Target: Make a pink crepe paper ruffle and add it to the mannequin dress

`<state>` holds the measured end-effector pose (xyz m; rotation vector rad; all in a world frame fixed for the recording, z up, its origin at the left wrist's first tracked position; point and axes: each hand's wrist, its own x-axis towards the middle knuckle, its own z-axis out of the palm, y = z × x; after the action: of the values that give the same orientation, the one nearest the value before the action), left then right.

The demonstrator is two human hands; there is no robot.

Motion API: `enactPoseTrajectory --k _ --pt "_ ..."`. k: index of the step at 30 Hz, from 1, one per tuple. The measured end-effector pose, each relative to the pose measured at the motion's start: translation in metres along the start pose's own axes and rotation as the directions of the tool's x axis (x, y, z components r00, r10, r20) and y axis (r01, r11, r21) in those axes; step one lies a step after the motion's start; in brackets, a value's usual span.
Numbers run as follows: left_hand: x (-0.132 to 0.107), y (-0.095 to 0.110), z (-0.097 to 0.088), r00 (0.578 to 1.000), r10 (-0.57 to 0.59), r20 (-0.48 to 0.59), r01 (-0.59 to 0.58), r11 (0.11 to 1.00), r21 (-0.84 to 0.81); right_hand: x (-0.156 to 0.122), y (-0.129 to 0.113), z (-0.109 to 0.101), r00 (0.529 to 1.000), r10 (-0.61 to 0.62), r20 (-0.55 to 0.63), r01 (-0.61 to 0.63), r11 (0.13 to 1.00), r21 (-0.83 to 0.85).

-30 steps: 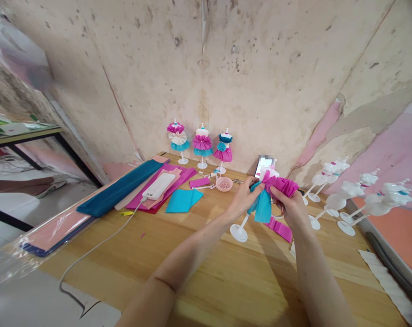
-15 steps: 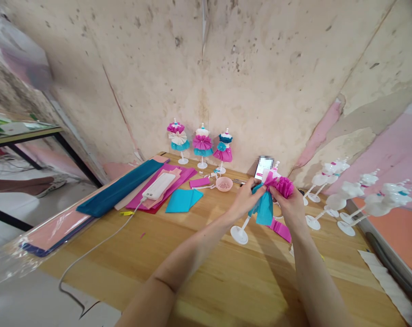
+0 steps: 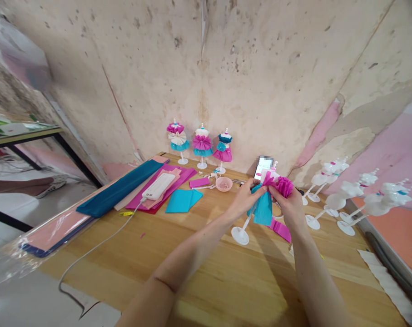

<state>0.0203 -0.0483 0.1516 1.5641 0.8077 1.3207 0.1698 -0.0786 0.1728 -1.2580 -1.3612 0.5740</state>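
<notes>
Both my hands hold a small white mannequin stand tilted above the wooden table. It wears a teal crepe paper skirt and a gathered magenta crepe ruffle. My left hand pinches the mannequin's waist from the left. From the right, the fingers of my right hand are closed on the magenta ruffle. The mannequin's round base hangs just over the table.
Three dressed mannequins stand by the back wall. Flat crepe sheets in teal and magenta, a white power bank with its cable, a teal piece, a pink dish and a phone lie around. Bare white mannequins line the right.
The magenta ruffle has been gathered tighter against the mannequin, and my right hand has shifted slightly left and up. The left hand has barely moved.
</notes>
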Motion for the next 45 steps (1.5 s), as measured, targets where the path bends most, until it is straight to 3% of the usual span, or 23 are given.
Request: enactPoseTrajectory --k 6,13,18,27,40,45 --pt "0.002 0.001 -0.003 0.998 -0.064 -0.024 0.063 0.997 -0.035 0.002 -0.002 -0.004 0.992 0.077 0.103 -0.093 0.983 0.160" --pt "0.001 0.003 -0.002 0.999 -0.048 -0.011 0.047 0.999 -0.025 0.003 -0.002 -0.004 0.983 0.085 0.165 -0.124 0.962 0.242" --pt "0.001 0.003 -0.001 0.999 -0.036 -0.003 0.036 0.998 -0.044 0.002 -0.001 -0.001 0.991 0.066 0.115 -0.094 0.961 0.262" --pt "0.000 0.002 0.001 1.000 -0.026 0.009 0.027 0.998 -0.051 -0.002 -0.009 0.003 0.999 0.020 -0.030 -0.018 0.997 0.078" --pt "-0.004 0.007 0.002 0.999 -0.022 0.027 0.023 0.999 -0.039 0.001 -0.004 0.004 0.995 -0.017 -0.099 0.016 1.000 -0.011" --pt "-0.002 0.004 0.001 0.999 -0.032 0.024 0.032 0.999 -0.014 0.000 -0.003 0.005 0.997 -0.021 -0.080 0.024 0.999 0.037"
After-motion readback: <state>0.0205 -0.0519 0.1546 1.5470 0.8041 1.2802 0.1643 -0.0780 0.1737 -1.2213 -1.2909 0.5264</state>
